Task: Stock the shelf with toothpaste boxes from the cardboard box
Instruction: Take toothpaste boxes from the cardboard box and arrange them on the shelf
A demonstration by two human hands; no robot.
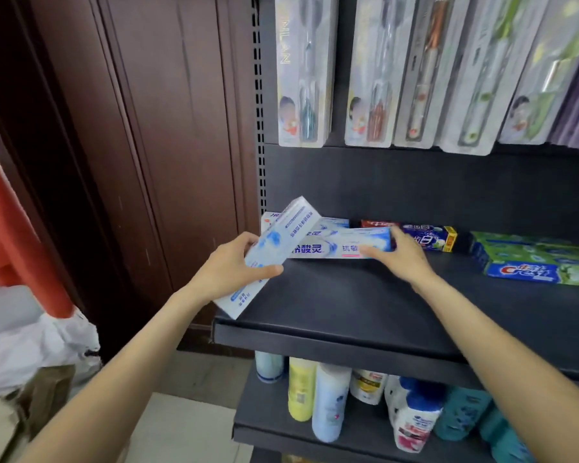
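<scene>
Left hand [229, 267] grips tilted toothpaste box [274, 252]; right hand [403, 257] touches shelved box [335, 247] — flat.

"Crest" is printed on the blue-and-green toothpaste box [528, 272] at the shelf's right. "酸灵" is read on the white-blue toothpaste box [331, 247] lying flat, and "MILAN" on a hanging toothbrush pack [301, 71].

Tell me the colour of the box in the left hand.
White with light blue print, seen in the head view.

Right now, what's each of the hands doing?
Left hand: grips a tilted white toothpaste box.
Right hand: open, fingers resting on the shelved box.
</scene>
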